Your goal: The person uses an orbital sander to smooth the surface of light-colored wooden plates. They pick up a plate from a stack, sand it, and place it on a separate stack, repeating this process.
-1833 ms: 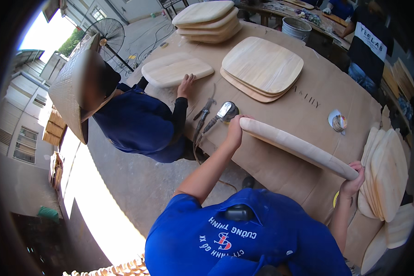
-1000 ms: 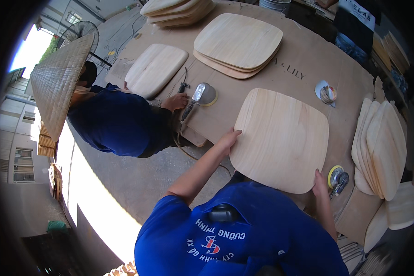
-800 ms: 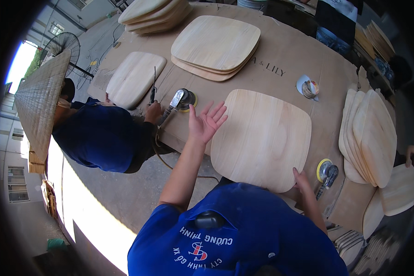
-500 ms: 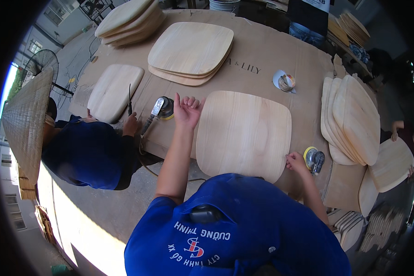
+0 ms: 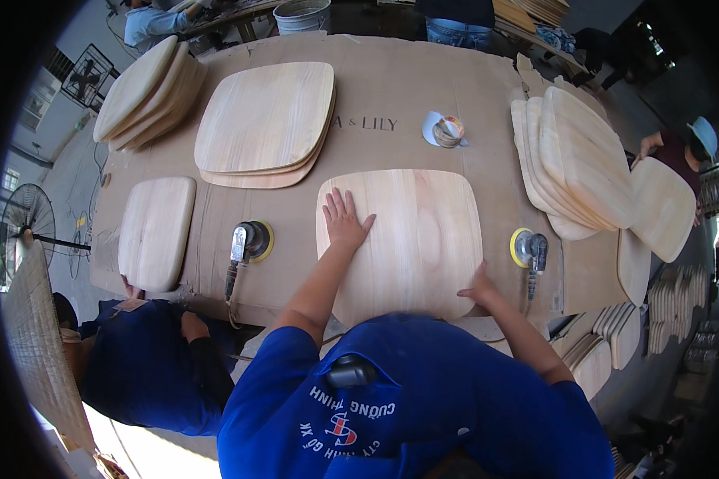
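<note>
A pale wooden board (image 5: 411, 239) with rounded corners lies flat on the cardboard-covered table in front of me. My left hand (image 5: 346, 225) rests palm down on its upper left part, fingers spread. At the lower right edge, my right hand (image 5: 479, 287) grips the board, thumb over its face and fingers along the rim, partly hidden. To the left of the board lies a sander (image 5: 248, 242) with a yellow-edged pad; a second sander (image 5: 529, 251) lies to its right, near my right hand. Neither hand touches a sander.
Board stacks stand at the far left (image 5: 148, 96), back middle (image 5: 265, 116) and right (image 5: 587, 160). A roll of tape-like discs (image 5: 447, 132) sits on the cardboard (image 5: 391, 80). At left, a co-worker (image 5: 148, 359) in a conical hat touches a smaller board (image 5: 156, 231). Other people stand behind and at right.
My left hand has come down from beside the board onto its face. My right hand has taken hold of the edge. The co-worker's dark stick-like tool is out of sight, and the view has shifted.
</note>
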The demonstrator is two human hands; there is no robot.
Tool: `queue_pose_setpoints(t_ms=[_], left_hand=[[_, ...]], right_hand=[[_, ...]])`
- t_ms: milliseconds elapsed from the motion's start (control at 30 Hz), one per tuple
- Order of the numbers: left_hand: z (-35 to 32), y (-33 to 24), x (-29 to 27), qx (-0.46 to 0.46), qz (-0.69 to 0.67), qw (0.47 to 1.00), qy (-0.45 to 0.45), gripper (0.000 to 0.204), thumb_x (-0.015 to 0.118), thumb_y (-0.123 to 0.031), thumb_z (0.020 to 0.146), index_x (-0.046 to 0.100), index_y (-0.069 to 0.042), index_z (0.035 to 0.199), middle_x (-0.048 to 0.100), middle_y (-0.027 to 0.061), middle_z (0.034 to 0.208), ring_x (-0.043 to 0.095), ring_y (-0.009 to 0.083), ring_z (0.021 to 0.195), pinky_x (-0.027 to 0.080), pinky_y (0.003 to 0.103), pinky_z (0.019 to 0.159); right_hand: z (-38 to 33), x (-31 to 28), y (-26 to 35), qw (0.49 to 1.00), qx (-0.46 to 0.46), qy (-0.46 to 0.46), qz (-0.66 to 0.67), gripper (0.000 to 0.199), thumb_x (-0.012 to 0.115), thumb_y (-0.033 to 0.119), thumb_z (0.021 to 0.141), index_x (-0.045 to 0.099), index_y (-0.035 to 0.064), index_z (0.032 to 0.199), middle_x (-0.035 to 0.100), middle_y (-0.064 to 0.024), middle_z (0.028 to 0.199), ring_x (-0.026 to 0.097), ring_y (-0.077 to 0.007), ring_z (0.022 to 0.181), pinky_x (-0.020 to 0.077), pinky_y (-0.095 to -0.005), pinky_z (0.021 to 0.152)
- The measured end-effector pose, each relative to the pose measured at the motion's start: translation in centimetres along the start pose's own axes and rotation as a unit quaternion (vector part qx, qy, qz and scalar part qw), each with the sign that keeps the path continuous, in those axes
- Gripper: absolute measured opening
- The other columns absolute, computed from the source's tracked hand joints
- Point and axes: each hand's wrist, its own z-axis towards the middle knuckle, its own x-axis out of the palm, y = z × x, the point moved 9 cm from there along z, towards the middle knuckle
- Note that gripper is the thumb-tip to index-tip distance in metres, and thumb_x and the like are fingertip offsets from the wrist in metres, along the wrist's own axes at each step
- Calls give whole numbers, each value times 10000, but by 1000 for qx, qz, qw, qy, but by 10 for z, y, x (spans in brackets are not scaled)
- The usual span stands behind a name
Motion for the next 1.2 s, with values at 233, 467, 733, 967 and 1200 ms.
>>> queue_pose_setpoints(t_ms=[233,467,733,967,1200], left_hand=[[61,-107,8,101,26,995,9,904,342,-657,898,142,-27,1515,79,230,1571,45,389,1457,61,484,1172],[46,-182,18,243,26,969,29,882,364,-643,899,150,-54,1519,83,188,1582,45,381,1459,74,489,1174],[3,-105,18,184,14,983,-14,805,403,-617,902,223,-127,1514,115,149,1585,84,383,1453,113,519,1159],[-110,29,9,-60,-8,995,-74,783,534,-530,866,312,-94,1477,200,200,1550,181,437,1411,186,577,1113],[-143,45,2,-74,-67,975,-201,636,557,-335,881,388,-15,1404,352,258,1449,353,452,1309,304,506,1069]], right_hand=[[5,1,0,998,-20,4,64,1314,870,119,652,-187,-86,1405,328,-329,1431,391,-381,1320,340,-372,1091],[3,-1,7,995,-36,10,93,1317,875,108,639,-191,-71,1392,398,-318,1378,432,-396,1284,347,-389,1081],[-4,-36,45,979,-94,-99,-151,1087,780,345,744,79,-62,1467,152,-240,1540,174,-382,1423,238,-470,1137],[64,-39,126,907,-290,-190,-238,878,569,505,874,184,13,1491,92,-155,1583,79,-373,1455,141,-553,1148],[119,-39,230,879,-339,-190,-277,788,464,510,928,196,40,1500,95,-134,1587,60,-322,1467,95,-503,1174]])
